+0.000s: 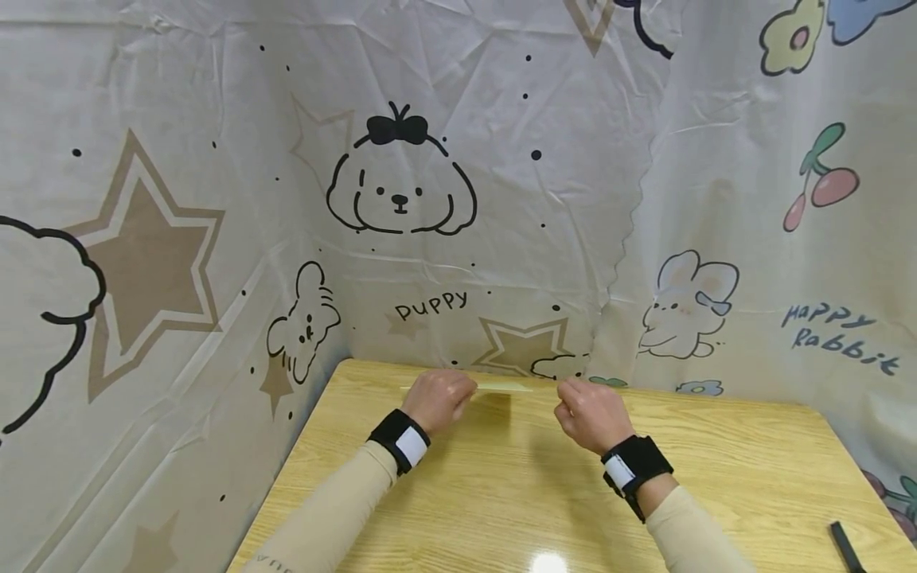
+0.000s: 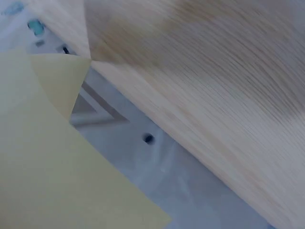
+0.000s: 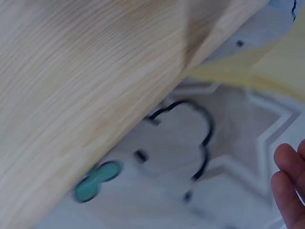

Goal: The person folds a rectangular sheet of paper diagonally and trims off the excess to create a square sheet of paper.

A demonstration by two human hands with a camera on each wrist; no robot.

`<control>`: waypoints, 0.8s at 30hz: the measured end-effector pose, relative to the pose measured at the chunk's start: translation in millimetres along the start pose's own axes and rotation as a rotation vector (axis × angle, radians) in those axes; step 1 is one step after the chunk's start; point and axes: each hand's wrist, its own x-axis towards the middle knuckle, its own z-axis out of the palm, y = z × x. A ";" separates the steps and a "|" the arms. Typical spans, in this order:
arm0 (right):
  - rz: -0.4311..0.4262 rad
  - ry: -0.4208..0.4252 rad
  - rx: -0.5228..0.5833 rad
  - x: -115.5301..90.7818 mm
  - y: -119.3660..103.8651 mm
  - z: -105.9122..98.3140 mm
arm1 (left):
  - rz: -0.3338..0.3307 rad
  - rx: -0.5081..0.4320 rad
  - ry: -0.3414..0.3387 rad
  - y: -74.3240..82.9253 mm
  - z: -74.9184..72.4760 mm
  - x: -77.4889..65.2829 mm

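Observation:
Near the far edge of the table, my left hand (image 1: 438, 400) grips a thin sheet of yellow paper (image 1: 505, 387), seen nearly edge-on from the head. The left wrist view shows the yellow paper (image 2: 71, 162) broad and curved, with a pointed part bent at its upper end; the hand itself is out of that view. My right hand (image 1: 593, 414) is raised just right of the sheet, apart from its end, with fingers loosely bent. A few of its fingertips (image 3: 288, 183) appear at the right wrist view's edge, holding nothing, below the paper (image 3: 267, 69).
The light wooden table (image 1: 487, 493) ends close beyond both hands. A pale patterned cloth (image 1: 501, 199) hangs behind it and along the left side. At the table's front right lies a small black object (image 1: 847, 547), partly cut off by the frame.

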 end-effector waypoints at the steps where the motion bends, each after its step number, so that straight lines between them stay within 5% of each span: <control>1: 0.012 0.015 -0.003 -1.1 1.4 -1.0 | -0.008 0.006 0.003 -2.1 -0.2 -1.9; 5: -0.002 0.029 -0.005 2.4 -2.1 0.8 | 0.029 0.046 -0.003 -2.5 1.3 -3.2; 12: -0.153 -0.072 0.004 23.0 -27.0 12.6 | 0.155 0.076 0.040 16.9 4.6 14.6; 24: -0.126 -0.012 0.051 25.3 -34.2 17.0 | 0.135 -0.008 0.086 33.2 11.6 26.2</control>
